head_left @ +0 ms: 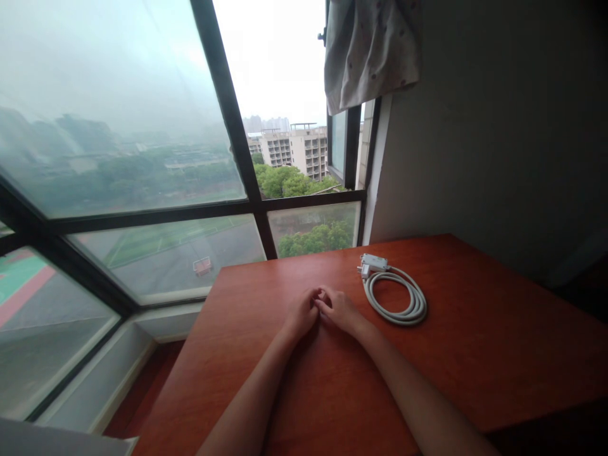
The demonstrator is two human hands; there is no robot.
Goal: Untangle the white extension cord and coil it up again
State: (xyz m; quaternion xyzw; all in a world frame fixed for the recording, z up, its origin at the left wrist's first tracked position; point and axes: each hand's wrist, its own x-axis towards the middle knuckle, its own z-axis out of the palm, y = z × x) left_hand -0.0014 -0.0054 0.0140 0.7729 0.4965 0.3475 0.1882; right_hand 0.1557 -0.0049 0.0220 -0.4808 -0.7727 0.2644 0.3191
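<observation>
My left hand [303, 311] and my right hand [338, 310] rest together on the reddish-brown wooden table [427, 380]. Their curled fingers meet at the tips, and I see nothing held in either one. To the right of my right hand, apart from it, lies a coiled grey-white extension cord [418, 304]. Its small white socket block [374, 261] sits at the top of the coil, with the plug [365, 271] beside it, prongs pointing left.
Dark-framed windows [256, 206] stand along the table's far and left sides, one pane open at the right. A spotted curtain [370, 57] hangs above. A plain wall [475, 158] borders the right. The table's left edge drops to a reddish floor [147, 386].
</observation>
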